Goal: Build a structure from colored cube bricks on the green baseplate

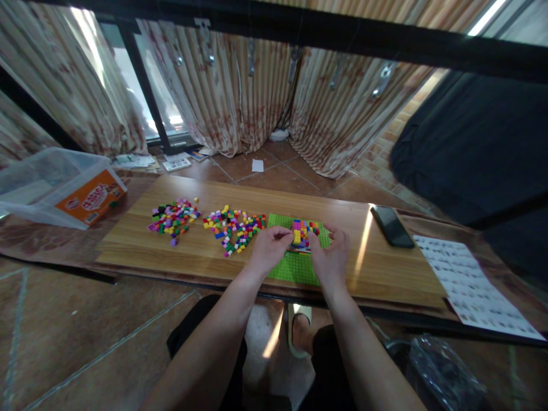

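Note:
A build of multicoloured toy bricks [302,234] stands on a green studded baseplate [295,268], with yellow, purple, blue, red and orange bricks showing on it. At the build's left side, my left hand [272,246] is closed in a pinch, thumb and forefinger together; whatever lies between the fingertips is too small to make out. My right hand [331,257] grips the build from the right, its thumb against the near side and its fingers curled behind. Part of the build and of the baseplate is hidden by my hands.
Two heaps of loose bricks, a nearer heap [235,228] and a farther heap [173,220], lie left on the wooden board [141,245]. A clear plastic bin [47,182] stands at far left. Rightward lie a phone [393,226] and a printed sheet [471,279].

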Demonstrator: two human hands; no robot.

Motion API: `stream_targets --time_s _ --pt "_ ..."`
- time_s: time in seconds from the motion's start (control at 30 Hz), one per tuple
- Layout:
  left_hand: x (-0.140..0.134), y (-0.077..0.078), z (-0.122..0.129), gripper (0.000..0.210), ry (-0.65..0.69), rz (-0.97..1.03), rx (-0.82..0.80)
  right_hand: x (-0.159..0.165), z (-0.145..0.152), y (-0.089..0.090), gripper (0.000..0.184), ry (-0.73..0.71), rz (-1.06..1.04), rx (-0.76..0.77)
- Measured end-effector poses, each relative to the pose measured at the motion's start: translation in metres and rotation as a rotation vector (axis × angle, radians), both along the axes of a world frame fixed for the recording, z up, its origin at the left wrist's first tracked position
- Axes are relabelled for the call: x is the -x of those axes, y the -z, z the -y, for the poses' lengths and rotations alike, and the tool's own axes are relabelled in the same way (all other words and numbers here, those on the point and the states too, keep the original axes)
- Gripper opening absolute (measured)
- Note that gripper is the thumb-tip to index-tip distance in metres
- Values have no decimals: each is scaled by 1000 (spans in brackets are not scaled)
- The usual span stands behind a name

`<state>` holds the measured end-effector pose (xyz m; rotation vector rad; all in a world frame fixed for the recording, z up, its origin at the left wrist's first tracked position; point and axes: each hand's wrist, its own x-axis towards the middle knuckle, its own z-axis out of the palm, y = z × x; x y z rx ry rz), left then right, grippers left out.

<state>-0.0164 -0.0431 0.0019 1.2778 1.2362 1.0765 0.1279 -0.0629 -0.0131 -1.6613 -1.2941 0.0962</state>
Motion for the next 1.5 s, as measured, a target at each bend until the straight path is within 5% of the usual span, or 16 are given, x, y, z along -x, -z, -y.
stream_targets --time_s 0.17,0.37,0.53,0.83,0.97,1.13,1.5 --pt "1 2 -1 15 -1 -21 -15 2 -11 21 66 -16 -164 32" --pt "1 4 -1 16 2 -25 -37 7 -23 34 62 -115 -592 86" --pt "-2 7 0 13 -6 -49 -59 11 -23 29 52 -186 -731 67" --pt "-4 9 0 9 -22 -55 -53 13 -22 27 49 -196 -650 32" --pt "2 8 -2 11 -20 -61 -51 12 -19 19 51 -236 -835 70" --pt "20 9 -12 11 -90 -84 -71 2 -14 6 43 -120 -1033 108" --pt "70 5 -16 22 -248 -837 -52 -2 -12 5 35 -71 -1054 71"
